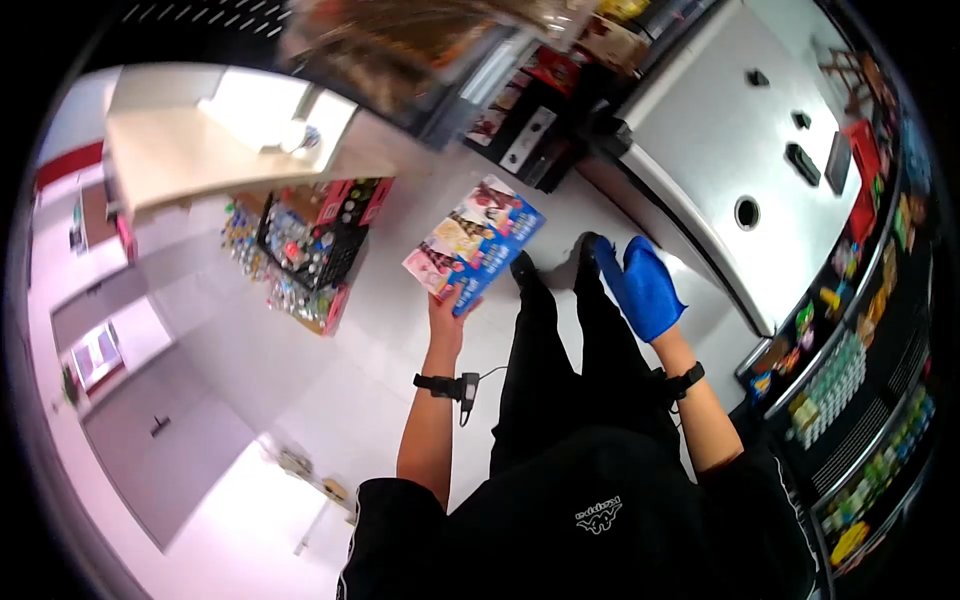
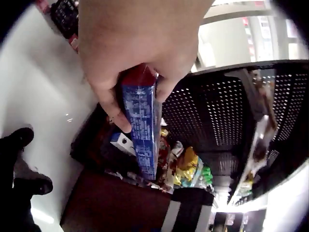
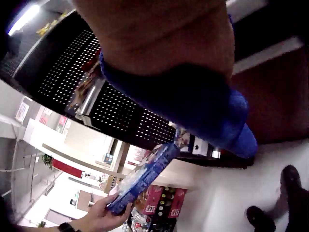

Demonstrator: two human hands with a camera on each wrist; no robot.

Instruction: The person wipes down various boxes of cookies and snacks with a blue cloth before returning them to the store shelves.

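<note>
Flat box (image 1: 475, 245) has blue, pink, yellow printing.

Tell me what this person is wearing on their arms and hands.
Short black sleeves with thin white trim. Each wrist has a black band; the left one carries a small dark box with a thin cable. A blue mitt covers the right hand, while the left hand is bare.

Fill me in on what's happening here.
A person stands on a pale floor, gripping a blue box printed with colourful pictures in the left hand. The right hand, covered by a blue mitt, is apart from the box and holds nothing that shows. A light-topped counter stands ahead to the right, and a black crate is off to the left.
</note>
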